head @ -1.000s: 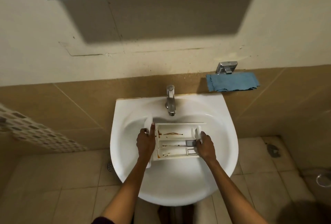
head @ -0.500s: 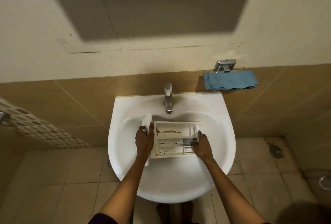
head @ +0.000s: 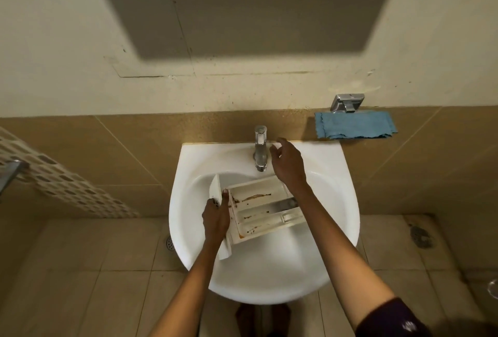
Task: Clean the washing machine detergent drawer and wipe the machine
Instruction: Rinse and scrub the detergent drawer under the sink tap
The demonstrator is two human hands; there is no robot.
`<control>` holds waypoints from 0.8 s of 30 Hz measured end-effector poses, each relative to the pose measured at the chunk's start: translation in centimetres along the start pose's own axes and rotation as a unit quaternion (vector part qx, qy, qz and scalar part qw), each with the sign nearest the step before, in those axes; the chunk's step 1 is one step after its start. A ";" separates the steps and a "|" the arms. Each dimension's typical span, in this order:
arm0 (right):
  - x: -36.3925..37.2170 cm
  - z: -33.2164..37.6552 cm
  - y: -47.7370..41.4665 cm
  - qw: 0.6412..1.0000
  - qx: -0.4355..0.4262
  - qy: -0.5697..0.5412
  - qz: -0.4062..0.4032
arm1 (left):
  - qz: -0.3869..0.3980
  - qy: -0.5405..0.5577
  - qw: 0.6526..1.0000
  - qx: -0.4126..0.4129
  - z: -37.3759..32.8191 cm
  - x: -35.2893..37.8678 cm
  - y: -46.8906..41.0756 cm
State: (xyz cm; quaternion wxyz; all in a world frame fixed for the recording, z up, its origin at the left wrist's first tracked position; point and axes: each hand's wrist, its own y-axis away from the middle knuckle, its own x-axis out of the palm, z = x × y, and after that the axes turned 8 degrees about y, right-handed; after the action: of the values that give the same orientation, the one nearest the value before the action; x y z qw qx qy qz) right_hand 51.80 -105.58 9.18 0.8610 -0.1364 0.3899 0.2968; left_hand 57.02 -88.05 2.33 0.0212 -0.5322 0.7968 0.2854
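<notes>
SINK-SIDE SCRUB: We are holding the washing machine's detergent drawer tilted in the white basin. Its open compartments are facing up and showing streaks of brown residue. Our left hand is gripping the drawer's front panel at its left end, thumb on the inner face and fingers wrapped behind, and it is the only hand on it. Whether the drawer's far end is resting on the bowl, we cannot tell. Our right hand is hovering just beside the tap, fingers loosely apart and holding nothing. No water is visibly running. A blue cloth is resting against the tiled wall to the right, well apart from both hands.

We are judging this to be the rinsing step, barely begun: the grime is all in place and the machine itself is out of view. The next move is calling for the right hand to open the tap while the left is angling the dirtiest compartment under the spout and bracing against the flow.
</notes>
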 end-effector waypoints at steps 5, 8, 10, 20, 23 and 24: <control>1.7 1.8 -2.5 0.992 -0.028 0.103 0.063 | -0.023 0.045 0.999 0.002 0.6 -0.4 0.6; 2.8 2.1 -3.5 0.985 -0.010 0.155 0.075 | -0.021 0.049 0.999 0.002 0.3 -0.2 0.6; 3.2 2.1 -4.0 0.982 0.001 0.166 0.084 | -0.018 0.051 0.999 0.002 0.2 -0.1 0.6; 2.6 0.5 -5.7 0.973 -0.024 0.178 0.145 | -0.018 0.059 0.998 -0.022 0.9 -0.6 -0.3; 2.2 -0.1 -6.3 0.967 -0.032 0.177 0.179 | -0.016 0.056 0.998 -0.029 0.8 -0.5 -0.5; 2.1 -0.2 -6.5 0.964 -0.038 0.182 0.189 | -0.016 0.056 0.998 -0.034 0.8 -0.5 -0.4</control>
State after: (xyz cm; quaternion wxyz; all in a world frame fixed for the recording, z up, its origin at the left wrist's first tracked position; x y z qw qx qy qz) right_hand 56.77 -109.98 7.47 0.6976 -0.1448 0.5475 0.4389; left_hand 57.42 -87.36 1.66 -0.0366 -0.5607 0.7778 0.2818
